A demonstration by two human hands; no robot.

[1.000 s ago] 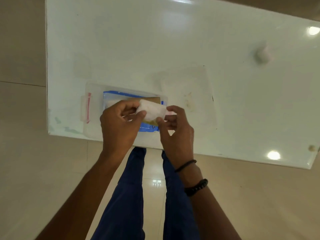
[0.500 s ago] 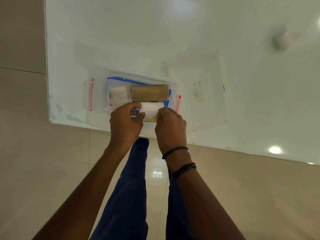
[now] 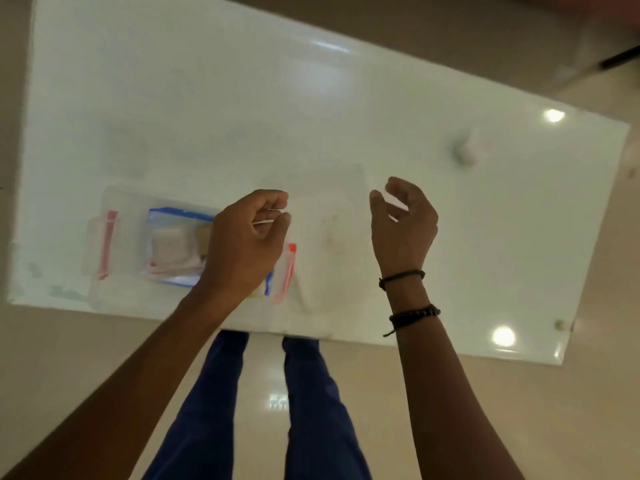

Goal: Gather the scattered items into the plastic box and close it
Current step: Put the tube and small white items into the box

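Observation:
The clear plastic box (image 3: 126, 216) with red latches stands open near the table's front left edge. Inside lie a blue-edged bag (image 3: 180, 213), a white packet (image 3: 169, 245) and a brown cardboard roll (image 3: 204, 239), partly hidden by my left hand. The clear lid (image 3: 329, 209) is just right of the box, blurred. My left hand (image 3: 249, 244) curls on the lid's left edge and my right hand (image 3: 405, 226) pinches its right edge. Thin white slivers show between the fingers of both hands.
A small white object (image 3: 465, 152) lies blurred on the white glossy table (image 3: 242, 98) at the far right. A small fitting (image 3: 559, 323) sits at the table's near right corner. My legs in blue trousers stand below the front edge, on a tiled floor.
The white packet that both hands held over the box has been let go. Both hands have moved right to the lid's two edges. The view has shifted.

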